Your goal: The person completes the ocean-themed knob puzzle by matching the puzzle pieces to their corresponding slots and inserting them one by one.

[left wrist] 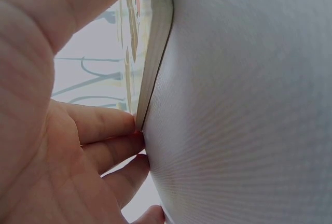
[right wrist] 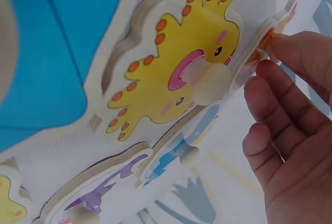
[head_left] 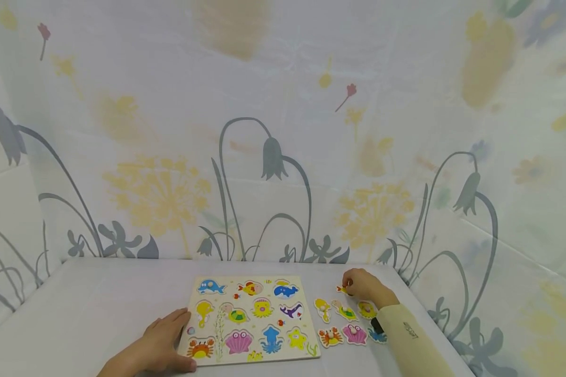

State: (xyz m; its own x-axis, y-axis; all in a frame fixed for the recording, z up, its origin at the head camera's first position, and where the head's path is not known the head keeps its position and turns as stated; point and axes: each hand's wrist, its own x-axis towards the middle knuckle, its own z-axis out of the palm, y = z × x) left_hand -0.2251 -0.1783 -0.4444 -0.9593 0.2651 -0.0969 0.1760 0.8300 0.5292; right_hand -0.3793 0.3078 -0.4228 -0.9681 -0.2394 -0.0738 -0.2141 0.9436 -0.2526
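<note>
Right grip pinches an orange puzzle piece it partly hides.

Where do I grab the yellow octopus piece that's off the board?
Probably best by its round knob, pinched between finger and thumb from straight above. The yellow octopus piece lies flat, face up, and the knob sticks up from it like a little handle.

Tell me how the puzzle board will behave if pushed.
The puzzle board is probably stiff: its edge looks thick and straight. It should slide rather than tip, since it lies broad and flat on the white surface. The left hand touching it might steady it.
</note>
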